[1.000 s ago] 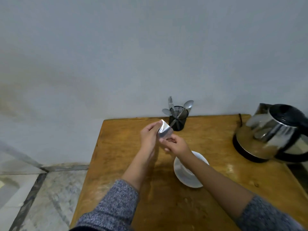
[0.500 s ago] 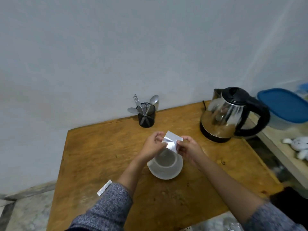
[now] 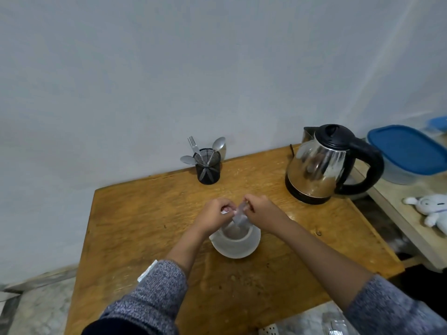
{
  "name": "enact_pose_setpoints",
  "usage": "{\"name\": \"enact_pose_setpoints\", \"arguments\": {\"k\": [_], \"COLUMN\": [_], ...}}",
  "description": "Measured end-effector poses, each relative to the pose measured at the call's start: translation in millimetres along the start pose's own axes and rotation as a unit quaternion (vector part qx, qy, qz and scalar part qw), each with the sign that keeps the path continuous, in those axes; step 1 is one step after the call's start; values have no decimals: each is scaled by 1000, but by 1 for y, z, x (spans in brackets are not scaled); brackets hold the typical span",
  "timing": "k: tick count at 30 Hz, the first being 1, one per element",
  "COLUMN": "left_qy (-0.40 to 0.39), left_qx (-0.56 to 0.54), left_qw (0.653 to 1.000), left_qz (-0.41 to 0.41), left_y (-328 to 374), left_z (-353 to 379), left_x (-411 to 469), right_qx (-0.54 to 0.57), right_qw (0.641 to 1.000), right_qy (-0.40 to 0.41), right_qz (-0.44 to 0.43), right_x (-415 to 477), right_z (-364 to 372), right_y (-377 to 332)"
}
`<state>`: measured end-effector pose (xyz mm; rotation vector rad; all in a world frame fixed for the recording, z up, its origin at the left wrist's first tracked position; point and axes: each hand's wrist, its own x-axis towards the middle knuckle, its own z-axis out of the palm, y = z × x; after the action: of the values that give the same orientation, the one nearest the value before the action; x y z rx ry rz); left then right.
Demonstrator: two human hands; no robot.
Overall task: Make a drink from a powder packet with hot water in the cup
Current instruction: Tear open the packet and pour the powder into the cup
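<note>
A white cup [image 3: 235, 239] stands on a white saucer [image 3: 235, 251] in the middle of the wooden table [image 3: 150, 213]. Just above the cup's mouth, my left hand [image 3: 214, 215] and my right hand [image 3: 257, 210] both pinch a small silver powder packet [image 3: 239, 215], which is tilted with its lower end down into the cup. The packet is blurred. A steel electric kettle [image 3: 321, 165] with a black lid and handle stands at the back right of the table.
A black mesh holder [image 3: 208, 166] with spoons and a fork stands at the back by the wall. A small white torn strip [image 3: 146, 273] lies by my left sleeve. To the right, a side shelf carries a blue-lidded container [image 3: 406, 151] and a white plush toy [image 3: 433, 209].
The packet has dropped from flat in front of my hands to tilted into the cup. My view has shifted right and down, bringing the kettle and side shelf further in.
</note>
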<state>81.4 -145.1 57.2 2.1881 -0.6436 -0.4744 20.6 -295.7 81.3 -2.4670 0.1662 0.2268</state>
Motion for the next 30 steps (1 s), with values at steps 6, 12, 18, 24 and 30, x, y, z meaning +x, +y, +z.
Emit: {"name": "enact_pose_setpoints", "arguments": {"k": [6,12,18,24,30], "left_qy": [61,140,142,144,157], "left_qx": [-55,-88,-95,-75,-71], "left_qw": [996,985,984,986,984], "left_qz": [-40,-55,-42,-34,-33], "left_y": [-19,-25,-25,-25,-25], "left_z": [6,12,16,17,15], "left_x": [-17,-30,-31,-31,-31], "right_qx": [-123,-266,-373,-407,-374], "right_qw": [989,955,923,907,921], "right_qy": [-63,-122,-67,-75,-66], "right_qz": [-53,-57,-63,-79,-81], "right_x": [8,12,11,11,9], "right_z": [-6,-6,-1,1,2], "right_y": [-22,-34,-40,-42,-45]}}
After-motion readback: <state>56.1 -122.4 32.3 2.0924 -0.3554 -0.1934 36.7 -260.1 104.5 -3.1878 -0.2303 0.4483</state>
